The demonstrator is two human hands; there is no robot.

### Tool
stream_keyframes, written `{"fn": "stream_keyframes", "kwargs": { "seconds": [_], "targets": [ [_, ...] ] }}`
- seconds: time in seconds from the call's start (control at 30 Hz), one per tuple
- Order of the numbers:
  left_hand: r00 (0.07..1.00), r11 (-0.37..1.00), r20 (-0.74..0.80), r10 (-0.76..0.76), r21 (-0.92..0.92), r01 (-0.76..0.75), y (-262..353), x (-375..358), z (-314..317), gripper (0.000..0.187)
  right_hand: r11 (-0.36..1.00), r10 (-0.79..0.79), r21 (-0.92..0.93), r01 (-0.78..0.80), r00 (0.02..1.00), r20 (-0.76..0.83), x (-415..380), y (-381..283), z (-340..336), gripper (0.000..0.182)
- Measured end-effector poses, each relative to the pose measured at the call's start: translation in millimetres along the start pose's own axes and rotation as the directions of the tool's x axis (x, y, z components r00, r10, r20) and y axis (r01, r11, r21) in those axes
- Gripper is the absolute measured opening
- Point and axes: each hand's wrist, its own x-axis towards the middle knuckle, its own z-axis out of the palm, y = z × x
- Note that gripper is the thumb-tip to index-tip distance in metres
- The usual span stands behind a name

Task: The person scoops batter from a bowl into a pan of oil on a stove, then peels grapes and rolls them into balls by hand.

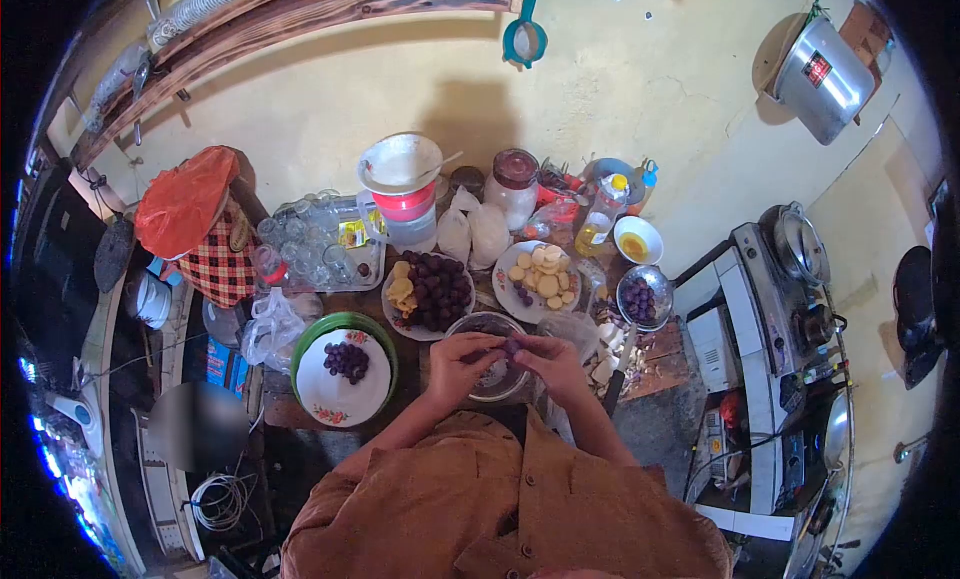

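My left hand (458,366) and my right hand (556,363) meet over a metal bowl (512,391). A small dark purple lump (512,347) is pinched between the fingertips of both; its kind is too small to make out. Behind the bowl, a plate (425,333) bears many dark purple lumps and some yellow ones. Pale yellow round pieces and a few purple ones lie on another plate (510,304). To the left, a white flowered plate (325,394) with small purple pieces rests on a green round tray (388,359).
A knife (621,369) lies at the right beside peelings (606,344) and a bowl of purple pieces (640,299). Farther back are an oil bottle (595,229), a lidded jar (514,194) and a box of glasses (310,249). A stove (765,264) stands at the right.
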Motion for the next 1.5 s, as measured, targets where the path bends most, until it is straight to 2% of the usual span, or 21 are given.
{"fn": "stream_keyframes", "kwargs": {
  "seconds": [0.1, 0.17, 0.37, 0.47, 0.57, 0.63, 0.87, 0.9, 0.97, 1.0, 1.03, 1.07, 1.1, 1.13, 1.17, 1.2, 1.27, 1.3, 1.37, 1.47, 1.5],
  "targets": [
    [0.996, 0.994, 0.048, 0.08, 0.074, -0.083, -4, -1, 1, 0.018, 0.999, -0.046, 0.003, 0.046, 0.999, 0.007, 1, 4, 0, 0.03],
    [0.993, 0.991, 0.063, 0.102, 0.077, -0.106, -3, -1, 2, 0.017, 0.988, -0.056, -0.143, 0.051, 0.998, -0.032, 2, 6, 1, 0.025],
    [0.992, 0.981, 0.087, 0.095, 0.159, -0.108, 3, 3, 4, 0.013, 0.997, -0.015, -0.075, 0.011, 0.998, -0.054, 3, 5, 1, 0.023],
    [0.998, 0.998, 0.06, 0.009, 0.067, -0.013, 8, 4, 5, 0.015, 0.992, -0.006, 0.124, 0.012, 0.999, -0.049, 8, 11, -2, 0.023],
    [0.997, 0.998, 0.032, -0.065, -0.02, 0.066, 5, 3, 4, 0.018, 0.99, -0.053, 0.126, 0.057, 0.998, -0.037, 8, 13, -1, 0.023],
    [0.971, 0.947, 0.047, -0.233, -0.217, 0.237, -2, 0, 6, 0.024, 0.992, -0.06, 0.111, 0.065, 0.997, -0.046, 6, 11, 3, 0.022],
    [0.964, 0.95, 0.113, -0.239, -0.179, 0.256, -16, -1, 6, 0.03, 0.994, -0.103, -0.029, 0.102, 0.993, -0.053, 5, 5, 8, 0.019],
    [0.955, 0.903, 0.143, -0.26, -0.314, 0.292, -18, 0, 8, 0.033, 0.994, -0.103, -0.029, 0.102, 0.993, -0.052, 7, 8, 6, 0.019],
    [0.946, 0.837, 0.175, -0.274, -0.442, 0.324, -19, 1, 10, 0.037, 0.905, -0.421, -0.093, 0.415, 0.905, -0.055, 15, 16, 4, 0.02],
    [0.893, 0.656, 0.202, -0.402, -0.617, 0.435, -19, 4, 11, 0.041, 0.905, -0.422, -0.093, 0.416, 0.905, -0.054, 14, 13, 7, 0.02],
    [0.82, 0.427, 0.258, -0.511, -0.752, 0.502, -18, 7, 10, 0.046, 0.865, -0.446, -0.25, 0.434, 0.895, 0.009, 11, 10, 10, 0.023],
    [0.819, 0.427, 0.256, -0.513, -0.751, 0.503, -17, 9, 9, 0.046, 0.8, -0.459, -0.399, 0.449, 0.885, 0.076, 9, 6, 15, 0.027],
    [0.826, 0.234, 0.377, -0.42, -0.834, 0.5, -15, 14, 8, 0.048, 0.8, -0.459, -0.399, 0.449, 0.885, 0.076, 6, 3, 21, 0.027],
    [0.83, 0.026, 0.472, -0.298, -0.865, 0.501, -12, 18, 8, 0.051, 0.609, -0.55, -0.612, 0.504, 0.825, 0.132, 5, 1, 29, 0.034],
    [0.83, 0.026, 0.472, -0.296, -0.865, 0.501, -8, 22, 10, 0.051, 0.367, -0.616, -0.775, 0.515, 0.759, 0.213, 3, 0, 36, 0.041],
    [0.811, 0.004, 0.432, -0.393, -0.882, 0.472, 2, 27, 14, 0.05, 0.365, -0.617, -0.775, 0.516, 0.758, 0.214, 2, 0, 40, 0.041],
    [0.785, -0.012, 0.388, -0.483, -0.899, 0.437, 4, 31, 19, 0.048, 0.169, -0.682, -0.783, 0.599, 0.645, 0.346, 1, -1, 47, 0.037],
    [0.781, 0.065, 0.337, -0.525, -0.899, 0.432, -3, 33, 22, 0.047, 0.166, -0.683, -0.782, 0.601, 0.642, 0.348, 1, -3, 50, 0.037],
    [0.778, 0.141, 0.285, -0.559, -0.892, 0.428, -16, 34, 25, 0.046, -0.022, -0.723, -0.771, 0.636, 0.523, 0.452, 1, -9, 54, 0.032],
    [0.718, 0.216, 0.227, -0.658, -0.856, 0.469, -27, 32, 22, 0.043, -0.009, -0.778, -0.732, 0.682, 0.455, 0.434, -3, -4, 46, 0.03],
    [0.655, 0.115, 0.238, -0.717, -0.887, 0.448, -26, 32, 19, 0.041, -0.01, -0.777, -0.73, 0.683, 0.454, 0.435, -3, -5, 45, 0.03]
  ]
}}
